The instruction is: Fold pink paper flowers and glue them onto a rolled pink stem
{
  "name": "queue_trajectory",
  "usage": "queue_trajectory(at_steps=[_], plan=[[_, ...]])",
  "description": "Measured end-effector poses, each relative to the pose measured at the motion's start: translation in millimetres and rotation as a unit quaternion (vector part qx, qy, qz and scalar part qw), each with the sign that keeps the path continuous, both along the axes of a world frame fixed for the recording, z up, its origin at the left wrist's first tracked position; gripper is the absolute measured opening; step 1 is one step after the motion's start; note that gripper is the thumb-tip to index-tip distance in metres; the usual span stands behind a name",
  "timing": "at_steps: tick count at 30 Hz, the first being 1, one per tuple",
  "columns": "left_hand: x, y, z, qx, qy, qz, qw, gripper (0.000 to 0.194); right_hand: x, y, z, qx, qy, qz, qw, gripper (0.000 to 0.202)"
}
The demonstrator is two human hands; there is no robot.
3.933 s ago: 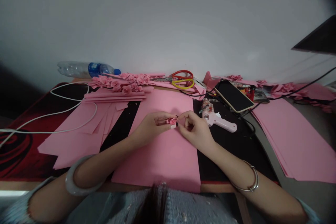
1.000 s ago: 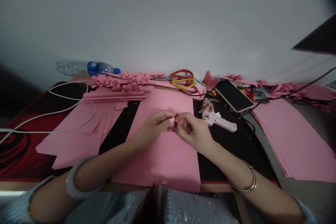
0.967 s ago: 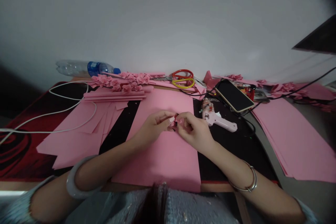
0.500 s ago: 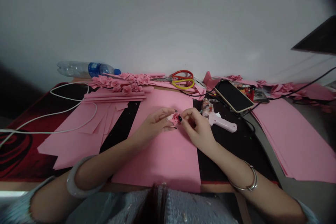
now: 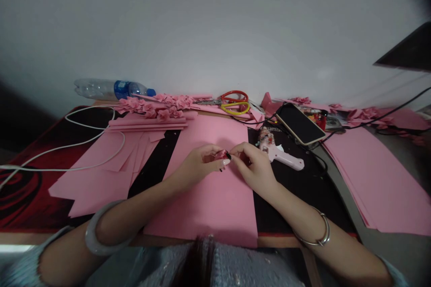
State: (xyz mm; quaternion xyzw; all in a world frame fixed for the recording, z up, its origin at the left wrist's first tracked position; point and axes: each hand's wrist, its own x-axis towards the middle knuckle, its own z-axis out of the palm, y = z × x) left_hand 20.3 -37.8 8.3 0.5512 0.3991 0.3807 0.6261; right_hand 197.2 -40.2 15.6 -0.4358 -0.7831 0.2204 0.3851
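Head view, folded piece (image 5: 220,155): small creased pink paper, centre of the frame, above a smooth flat pink sheet (image 5: 205,202).
Its direction: mostly covered by fingers; facing and long axis cannot be told.
Left hand (image 5: 190,166): fingers closed around the piece.
Right hand (image 5: 256,168): fingers narrow, tips at the piece's right end; whether they grip cannot be told.
Paper flowers (image 5: 164,110): ruffled, above left of centre.
Glue gun (image 5: 286,159): pale plastic, right of centre.
Worktop (image 5: 279,241): wooden edge, black-and-red mat (image 5: 299,197).
Room: plain grey wall (image 5: 215,31) across the top.
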Motion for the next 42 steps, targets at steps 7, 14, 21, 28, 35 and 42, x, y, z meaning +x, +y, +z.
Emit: queue_trajectory(at_steps=[7,14,21,28,35,42], plan=[[-1.2,0.7,2.3,0.005,0.011,0.004,1.000,0.018,1.3,0.1,-1.6,-0.033,0.017,-0.005,0.999,0.007],[0.1,-2.0,3.5,0.022,0.004,0.029,0.999,0.020,-0.3,-0.6,-2.0,-0.061,0.054,0.011,0.997,0.007],[2.0,-3.6,3.6,-0.026,-0.042,0.032,0.998,0.023,-5.1,-1.3,-0.4,-0.135,0.141,0.022,0.981,0.007],[2.8,-6.2,2.9,-0.030,-0.036,0.045,0.998,0.026,-7.0,0.9,0.1,-0.156,0.179,0.009,0.972,0.017],[4.5,-7.8,4.2,-0.048,-0.032,0.041,0.998,0.027,-6.5,2.9,-2.0,-0.195,0.198,0.008,0.961,0.025],[2.2,-4.7,0.0,-0.049,-0.046,0.036,0.997,0.026,-7.2,1.9,-0.1,-0.192,0.181,-0.001,0.965,0.024]])
